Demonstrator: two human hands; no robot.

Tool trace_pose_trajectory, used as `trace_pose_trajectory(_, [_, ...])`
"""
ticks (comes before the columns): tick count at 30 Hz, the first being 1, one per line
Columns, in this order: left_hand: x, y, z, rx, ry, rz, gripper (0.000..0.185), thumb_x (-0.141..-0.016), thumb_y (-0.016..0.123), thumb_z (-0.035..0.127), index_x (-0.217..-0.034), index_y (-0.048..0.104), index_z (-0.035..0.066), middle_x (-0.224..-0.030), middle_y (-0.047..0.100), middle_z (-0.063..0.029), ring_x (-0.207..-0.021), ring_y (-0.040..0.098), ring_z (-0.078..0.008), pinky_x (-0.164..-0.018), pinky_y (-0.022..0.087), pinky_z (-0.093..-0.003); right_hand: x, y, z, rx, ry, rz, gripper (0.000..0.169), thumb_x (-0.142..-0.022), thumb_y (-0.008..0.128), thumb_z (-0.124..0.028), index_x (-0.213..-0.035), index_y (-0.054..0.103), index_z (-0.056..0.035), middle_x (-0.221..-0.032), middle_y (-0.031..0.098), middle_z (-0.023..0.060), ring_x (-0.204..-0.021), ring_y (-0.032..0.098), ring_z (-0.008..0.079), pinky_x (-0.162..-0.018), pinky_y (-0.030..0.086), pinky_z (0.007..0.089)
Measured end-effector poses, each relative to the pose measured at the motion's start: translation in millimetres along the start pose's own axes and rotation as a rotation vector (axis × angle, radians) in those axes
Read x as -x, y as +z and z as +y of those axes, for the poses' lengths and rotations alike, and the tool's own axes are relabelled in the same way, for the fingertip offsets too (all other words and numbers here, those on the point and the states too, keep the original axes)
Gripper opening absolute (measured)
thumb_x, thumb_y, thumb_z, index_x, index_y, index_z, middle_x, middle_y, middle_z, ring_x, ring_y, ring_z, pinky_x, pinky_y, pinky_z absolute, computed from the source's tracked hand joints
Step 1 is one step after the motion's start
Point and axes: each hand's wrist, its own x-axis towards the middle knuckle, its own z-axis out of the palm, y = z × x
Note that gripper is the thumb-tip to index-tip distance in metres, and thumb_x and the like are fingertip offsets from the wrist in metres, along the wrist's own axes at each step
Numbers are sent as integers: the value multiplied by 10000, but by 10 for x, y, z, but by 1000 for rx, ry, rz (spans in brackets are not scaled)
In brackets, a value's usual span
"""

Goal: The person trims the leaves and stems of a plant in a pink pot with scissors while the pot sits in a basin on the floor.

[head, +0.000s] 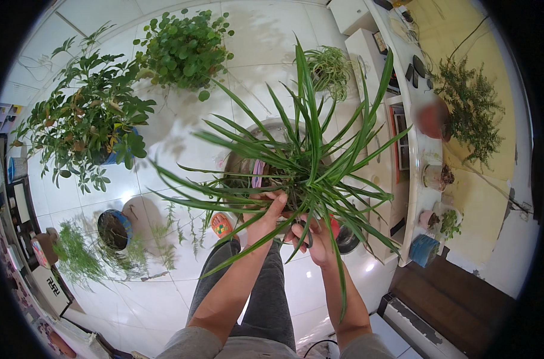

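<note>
A large spider plant (316,166) with long arching green leaves fills the middle of the head view, standing over a wide round basin (240,164). My left hand (269,208) reaches in among the lower leaves at the plant's near side; leaves hide its fingers, so what they touch cannot be told. Close to its right, my right hand (314,242) has its fingers through the dark handles of scissors (307,233). The blades point into the foliage and are mostly hidden. A pink and purple striped item (257,174) lies at the basin's left part.
Leafy potted plants stand on the tiled floor: a schefflera (92,112) at left, a round-leaved plant (184,49) behind, a smaller spider plant (328,72). A blue pot (114,229) with feathery fronds is at lower left. A white cabinet (404,179) with more pots runs along the right.
</note>
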Motion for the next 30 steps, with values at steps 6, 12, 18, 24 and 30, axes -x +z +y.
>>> trace_pose_trajectory(6, [-32,40,62,-72,-101,90,224,-781,708,140,-955,622,27,-905,598,-33,-781,546,-115,-715,448,-255,-1,45,-69,148,6,73,262,-824,656,-276,-938,560,-61,-629,533,-6,-499,489,62,-404,301,193])
trace_pose_trajectory(12, [-34,-125,-143,-149,154,-89,152,-767,720,84,-897,653,47,-907,610,-64,-845,569,-153,-730,464,-295,-4,-54,-22,59,5,9,238,-827,643,-243,-905,541,-43,-630,530,10,-505,480,69,-410,304,197])
trace_pose_trajectory(18, [-88,-153,-149,-481,562,-157,183,-737,744,107,-892,649,89,-860,622,-85,-791,608,-219,-705,486,-315,-28,-139,141,-53,-15,-28,286,-848,627,-266,-944,523,-18,-697,591,71,-502,471,84,-421,316,197])
trace_pose_trajectory(24, [-89,-213,-61,-524,478,-261,155,-757,725,68,-877,631,43,-906,619,-123,-850,608,-230,-741,498,-336,-91,-106,87,-42,-19,-18,226,-844,607,-247,-815,487,-57,-680,597,84,-497,478,83,-404,309,193])
trace_pose_trajectory(30, [-163,-245,-119,-498,537,-273,127,-758,716,91,-857,637,83,-858,621,-82,-805,611,-232,-711,493,-339,-148,-128,80,11,-19,-23,192,-847,590,-224,-830,476,-70,-667,588,87,-479,465,84,-390,296,197])
